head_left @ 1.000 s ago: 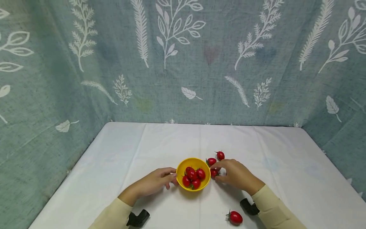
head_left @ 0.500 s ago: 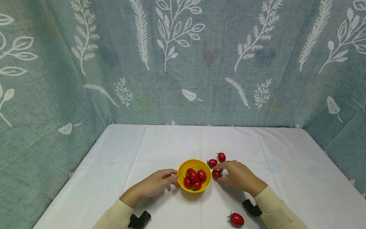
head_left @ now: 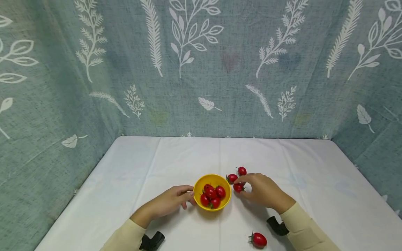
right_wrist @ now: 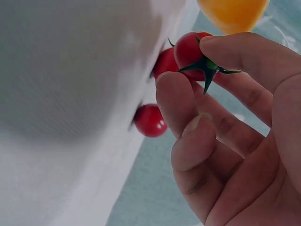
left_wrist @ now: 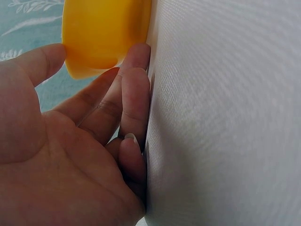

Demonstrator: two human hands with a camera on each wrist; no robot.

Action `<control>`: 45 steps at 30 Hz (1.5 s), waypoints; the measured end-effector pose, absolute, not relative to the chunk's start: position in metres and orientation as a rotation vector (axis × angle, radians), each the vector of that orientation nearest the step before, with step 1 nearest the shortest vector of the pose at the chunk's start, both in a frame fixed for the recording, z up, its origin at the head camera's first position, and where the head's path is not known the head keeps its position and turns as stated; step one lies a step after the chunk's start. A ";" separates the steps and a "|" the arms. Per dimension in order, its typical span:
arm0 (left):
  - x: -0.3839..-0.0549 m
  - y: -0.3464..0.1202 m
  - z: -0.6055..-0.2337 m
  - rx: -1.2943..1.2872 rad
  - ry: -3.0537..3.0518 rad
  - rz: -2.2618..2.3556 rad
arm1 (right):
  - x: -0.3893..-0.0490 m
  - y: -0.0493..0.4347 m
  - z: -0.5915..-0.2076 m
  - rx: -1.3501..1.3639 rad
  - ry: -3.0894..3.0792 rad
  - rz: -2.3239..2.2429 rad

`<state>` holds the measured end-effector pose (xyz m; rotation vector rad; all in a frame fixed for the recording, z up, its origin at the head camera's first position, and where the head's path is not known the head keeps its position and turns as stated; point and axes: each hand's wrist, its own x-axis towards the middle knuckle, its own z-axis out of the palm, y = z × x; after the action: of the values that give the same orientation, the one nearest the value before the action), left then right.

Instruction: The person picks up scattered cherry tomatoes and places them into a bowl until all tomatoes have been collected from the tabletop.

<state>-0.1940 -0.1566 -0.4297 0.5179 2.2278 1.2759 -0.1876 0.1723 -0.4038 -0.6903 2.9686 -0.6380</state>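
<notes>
My right hand (head_left: pixel 267 191) pinches a cherry tomato (head_left: pixel 238 188) between thumb and fingertips, just right of the yellow bowl (head_left: pixel 212 210). In the right wrist view the pinched cherry tomato (right_wrist: pixel 188 51) shows its green calyx toward the palm. Several cherry tomatoes (head_left: pixel 210 192) lie inside the bowl. Fingers relaxed, my left hand (head_left: pixel 168 201) rests against the bowl's left side. In the left wrist view its thumb tip meets the edge of the bowl (left_wrist: pixel 101 37), with the other fingers low along the white cloth.
Two loose cherry tomatoes, a nearer one (head_left: pixel 232 178) and a farther one (head_left: pixel 242 170), lie just beyond my right hand. Another cherry tomato (head_left: pixel 259 240) lies near the front. White cloth (head_left: pixel 176 157) covers the table, and a leaf-patterned curtain (head_left: pixel 201 87) hangs behind.
My right hand, earlier at the tomato beside the bowl's rim, now pinches it and has shifted slightly right and up in the view. The left hand keeps its place at the bowl.
</notes>
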 end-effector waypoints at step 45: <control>-0.194 -0.158 -0.431 0.537 2.228 1.270 | -0.160 0.150 -0.386 -1.007 3.051 -0.767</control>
<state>-0.1941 -0.1578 -0.4314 0.5375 2.2283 1.2701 -0.1600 0.1502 -0.3855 -1.0070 3.0509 -0.7673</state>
